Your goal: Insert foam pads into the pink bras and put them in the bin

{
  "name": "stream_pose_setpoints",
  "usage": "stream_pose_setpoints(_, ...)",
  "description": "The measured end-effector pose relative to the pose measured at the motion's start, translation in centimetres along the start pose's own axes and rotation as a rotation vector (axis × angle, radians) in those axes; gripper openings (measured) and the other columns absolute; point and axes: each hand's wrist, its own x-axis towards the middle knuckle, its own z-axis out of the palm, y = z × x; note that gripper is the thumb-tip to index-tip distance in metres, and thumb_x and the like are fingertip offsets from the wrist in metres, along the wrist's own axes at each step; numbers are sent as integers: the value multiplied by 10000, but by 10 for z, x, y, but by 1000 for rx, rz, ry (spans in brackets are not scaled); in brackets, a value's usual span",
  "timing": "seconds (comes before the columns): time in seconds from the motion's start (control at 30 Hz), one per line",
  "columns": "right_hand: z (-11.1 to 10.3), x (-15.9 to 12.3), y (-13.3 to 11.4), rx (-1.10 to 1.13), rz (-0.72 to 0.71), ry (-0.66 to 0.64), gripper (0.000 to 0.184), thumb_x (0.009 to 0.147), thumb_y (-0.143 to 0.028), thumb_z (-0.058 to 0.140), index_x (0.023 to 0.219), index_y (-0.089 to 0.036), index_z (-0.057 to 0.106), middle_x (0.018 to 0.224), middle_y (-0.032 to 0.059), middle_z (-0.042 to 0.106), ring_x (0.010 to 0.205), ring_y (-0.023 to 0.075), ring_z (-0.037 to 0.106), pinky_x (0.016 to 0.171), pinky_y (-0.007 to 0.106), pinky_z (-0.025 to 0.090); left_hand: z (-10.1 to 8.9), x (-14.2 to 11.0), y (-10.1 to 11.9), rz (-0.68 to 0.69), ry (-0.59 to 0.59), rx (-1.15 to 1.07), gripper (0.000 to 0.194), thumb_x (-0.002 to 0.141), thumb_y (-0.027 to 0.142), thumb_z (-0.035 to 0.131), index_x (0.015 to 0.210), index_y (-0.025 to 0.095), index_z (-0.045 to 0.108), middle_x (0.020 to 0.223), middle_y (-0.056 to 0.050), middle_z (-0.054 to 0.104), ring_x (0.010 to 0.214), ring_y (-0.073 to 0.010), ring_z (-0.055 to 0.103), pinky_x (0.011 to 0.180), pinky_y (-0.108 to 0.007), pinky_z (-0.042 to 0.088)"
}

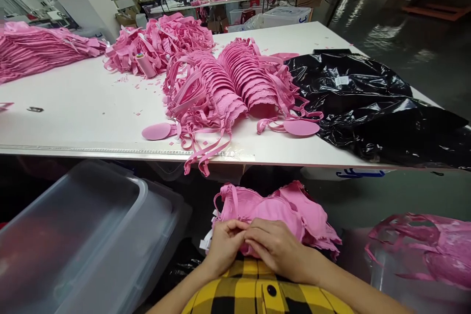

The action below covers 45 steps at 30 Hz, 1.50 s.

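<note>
A pink bra [279, 208] lies in my lap below the table edge, over a yellow and black checked garment [257, 294]. My left hand [222, 248] pinches the bra's lower left edge with curled fingers. Beside it, touching, my right hand [275, 245] lies over the same edge with fingers closed on the fabric. On the white table [73, 113] above stand two long rows of stacked pink bras [228, 83] with straps hanging over the front edge. Two loose pink oval pads [156, 131] [300, 127] lie near the rows.
A black plastic bag [368, 103] covers the table's right side. More pink piles [158, 41] and a pink thread cone [145, 65] sit further back, with a flat stack [40, 49] at far left. A clear plastic bin [84, 235] stands lower left; a bag of pink pieces [427, 250] lower right.
</note>
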Motion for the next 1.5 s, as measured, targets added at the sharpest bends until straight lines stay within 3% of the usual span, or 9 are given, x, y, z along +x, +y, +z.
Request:
stream_pose_setpoints(0.13, -39, 3, 24, -138, 259, 55, 313, 820, -225, 550, 1128, -167, 553, 1062, 116, 619, 952, 246, 557, 807, 378, 457, -9, -1, 8, 83, -5, 115, 109, 644, 246, 711, 668, 140, 700, 630, -18, 659, 553, -118, 561, 525, -194, 441)
stream_pose_setpoints(0.3, -49, 5, 44, 134, 455, -261, 143, 832, -235, 507, 751, -170, 605, 714, 21, 605, 653, 159, 539, 600, 259, 417, -20, 3, 29, 176, -108, 405, 148, 728, 252, 621, 653, 144, 688, 646, -22, 622, 602, -128, 538, 582, -207, 422)
stream_pose_setpoints(0.53, -10, 13, 32, 265, 416, 119, 205, 860, -244, 435, 674, -182, 496, 657, 2, 516, 609, 138, 473, 573, 251, 365, -12, 3, 24, 144, -163, 447, 114, 714, 230, 613, 667, 160, 690, 677, -24, 641, 674, -158, 569, 650, -230, 434)
stream_pose_setpoints(0.63, -6, 11, 35, 305, 423, 154, 213, 865, -242, 429, 666, -186, 482, 640, -4, 504, 595, 136, 475, 562, 250, 377, -8, 5, 9, 148, -69, 399, 143, 734, 240, 593, 676, 149, 686, 637, -21, 647, 631, -157, 575, 616, -230, 439)
stream_pose_setpoints(0.73, -10, 10, 36, 201, 376, 157, 178, 868, -210, 438, 708, -181, 507, 680, 12, 522, 621, 147, 489, 575, 262, 395, -8, 8, 2, 235, 93, 378, 136, 751, 227, 583, 727, 148, 691, 721, -40, 678, 693, -168, 604, 656, -234, 454)
stream_pose_setpoints(0.87, -15, 8, 23, -73, 240, 278, 114, 866, -160, 476, 840, -170, 586, 814, 67, 574, 756, 188, 512, 668, 308, 419, -7, 8, 5, 322, 118, 390, 97, 730, 183, 612, 705, 158, 702, 762, -55, 686, 740, -176, 623, 697, -241, 466)
stream_pose_setpoints(1.1, -1, 8, 16, 7, 25, -98, 209, 874, -115, 464, 944, -173, 652, 771, 55, 627, 690, 154, 558, 595, 247, 438, -10, 3, 11, 296, 25, 380, 99, 730, 192, 630, 721, 174, 727, 725, -48, 663, 701, -163, 598, 673, -243, 457)
stream_pose_setpoints(1.27, -19, 30, 25, -36, 12, -470, 161, 864, -141, 515, 872, -165, 674, 817, 44, 642, 670, 133, 574, 569, 221, 407, -16, 2, 14, 231, -59, 426, 108, 718, 247, 655, 698, 182, 739, 692, -22, 566, 676, -140, 525, 648, -235, 415)
stream_pose_setpoints(1.5, -16, 43, 12, 6, -204, -495, 182, 780, -94, 493, 877, -155, 635, 818, 45, 641, 649, 134, 538, 564, 231, 374, -18, -1, 17, 201, -105, 494, 129, 673, 168, 608, 577, 155, 693, 571, 13, 465, 599, -119, 433, 574, -221, 352)
